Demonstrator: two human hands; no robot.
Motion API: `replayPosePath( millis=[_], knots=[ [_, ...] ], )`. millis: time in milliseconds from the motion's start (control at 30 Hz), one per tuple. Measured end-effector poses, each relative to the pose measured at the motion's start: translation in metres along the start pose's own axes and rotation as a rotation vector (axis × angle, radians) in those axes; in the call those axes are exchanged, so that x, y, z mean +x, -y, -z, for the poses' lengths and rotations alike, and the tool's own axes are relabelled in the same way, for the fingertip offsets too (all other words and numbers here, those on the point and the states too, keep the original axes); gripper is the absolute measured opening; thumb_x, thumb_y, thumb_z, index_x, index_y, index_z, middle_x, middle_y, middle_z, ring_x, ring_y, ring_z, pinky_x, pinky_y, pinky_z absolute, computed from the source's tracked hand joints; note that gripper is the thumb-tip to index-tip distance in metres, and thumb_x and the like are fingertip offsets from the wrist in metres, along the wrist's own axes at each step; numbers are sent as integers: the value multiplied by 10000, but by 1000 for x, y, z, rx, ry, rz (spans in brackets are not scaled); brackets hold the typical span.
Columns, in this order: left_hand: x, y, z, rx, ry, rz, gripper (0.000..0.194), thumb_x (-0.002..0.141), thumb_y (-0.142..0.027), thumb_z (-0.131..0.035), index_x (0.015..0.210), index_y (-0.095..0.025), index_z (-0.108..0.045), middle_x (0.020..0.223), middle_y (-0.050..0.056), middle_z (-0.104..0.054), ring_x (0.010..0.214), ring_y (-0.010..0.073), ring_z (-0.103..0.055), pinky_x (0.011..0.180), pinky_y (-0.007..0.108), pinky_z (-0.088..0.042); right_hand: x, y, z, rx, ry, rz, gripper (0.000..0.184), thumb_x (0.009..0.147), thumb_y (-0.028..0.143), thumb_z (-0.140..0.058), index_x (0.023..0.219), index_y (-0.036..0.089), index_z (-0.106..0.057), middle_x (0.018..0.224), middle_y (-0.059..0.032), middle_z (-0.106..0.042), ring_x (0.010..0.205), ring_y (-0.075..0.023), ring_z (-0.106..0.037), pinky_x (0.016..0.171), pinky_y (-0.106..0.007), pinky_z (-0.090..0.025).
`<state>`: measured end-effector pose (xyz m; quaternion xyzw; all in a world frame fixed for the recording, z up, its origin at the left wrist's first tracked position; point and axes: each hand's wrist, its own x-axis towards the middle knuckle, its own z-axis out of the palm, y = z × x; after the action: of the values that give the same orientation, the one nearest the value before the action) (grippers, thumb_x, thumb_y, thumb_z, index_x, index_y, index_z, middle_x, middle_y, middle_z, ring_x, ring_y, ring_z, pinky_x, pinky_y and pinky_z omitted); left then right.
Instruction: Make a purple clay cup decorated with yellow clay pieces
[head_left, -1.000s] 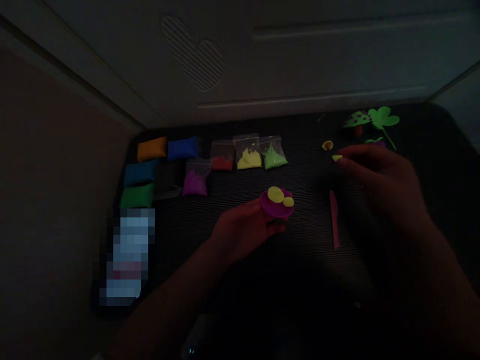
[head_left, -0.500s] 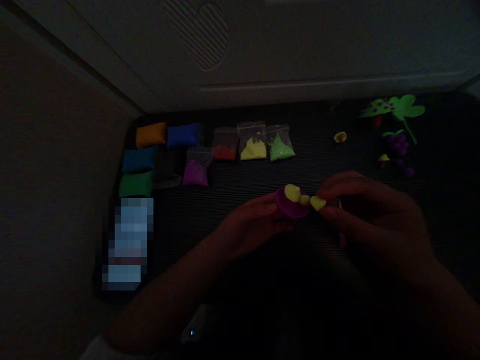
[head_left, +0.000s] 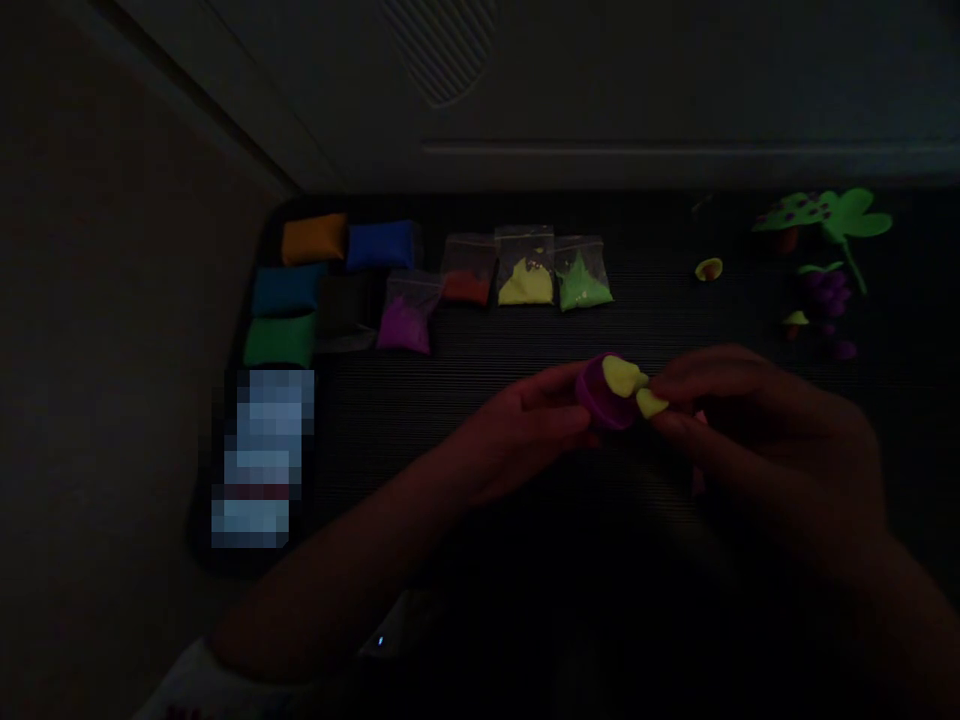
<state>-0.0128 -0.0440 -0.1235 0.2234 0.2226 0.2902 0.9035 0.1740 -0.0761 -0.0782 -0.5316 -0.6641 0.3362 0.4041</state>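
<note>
My left hand (head_left: 517,430) is closed around a small purple clay cup (head_left: 592,398), its opening tilted toward me. On the cup's far rim lies a yellow clay lump (head_left: 622,377) that narrows to the right. Between the thumb and fingertips of my right hand (head_left: 780,430) is a pinched piece of yellow clay (head_left: 652,403), right beside the lump's narrow end. Whether the two yellow parts are joined cannot be made out. A thin pinkish strip (head_left: 699,465) shows partly behind my right hand.
Behind my hands lie bags of yellow clay (head_left: 525,285), green clay (head_left: 583,288) and purple clay (head_left: 405,325), with several more at left. A blurred bright screen (head_left: 259,460) lies at left. Small clay figures, including purple grapes (head_left: 827,290) and a green leafy piece (head_left: 855,215), are at right.
The purple cup has tipped so that more of its hollow shows. My right hand's yellow piece has come closer to the lump on the rim. The whole view has shifted slightly.
</note>
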Motion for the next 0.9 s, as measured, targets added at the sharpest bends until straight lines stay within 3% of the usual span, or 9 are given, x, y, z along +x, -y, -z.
replayPosePath(
  millis=[267, 900],
  knots=[
    [0, 0, -2, 12, -19, -22, 427, 693, -208, -698, 1107, -235, -598, 1115, 21, -603, 965, 125, -557, 798, 217, -441, 1, 1, -1, -53, 9, 36, 205, 730, 176, -669, 901, 285, -637, 888, 24, -626, 782, -109, -572, 671, -249, -494],
    [2, 1, -4, 104, -27, -154, 427, 689, -137, -672, 1097, -239, -599, 1112, 11, -632, 896, 102, -588, 730, 175, -440, 0, -1, -2, -17, -11, -27, 196, 718, 202, -683, 894, 285, -652, 879, 32, -630, 792, -98, -572, 644, -214, -474]
  ],
)
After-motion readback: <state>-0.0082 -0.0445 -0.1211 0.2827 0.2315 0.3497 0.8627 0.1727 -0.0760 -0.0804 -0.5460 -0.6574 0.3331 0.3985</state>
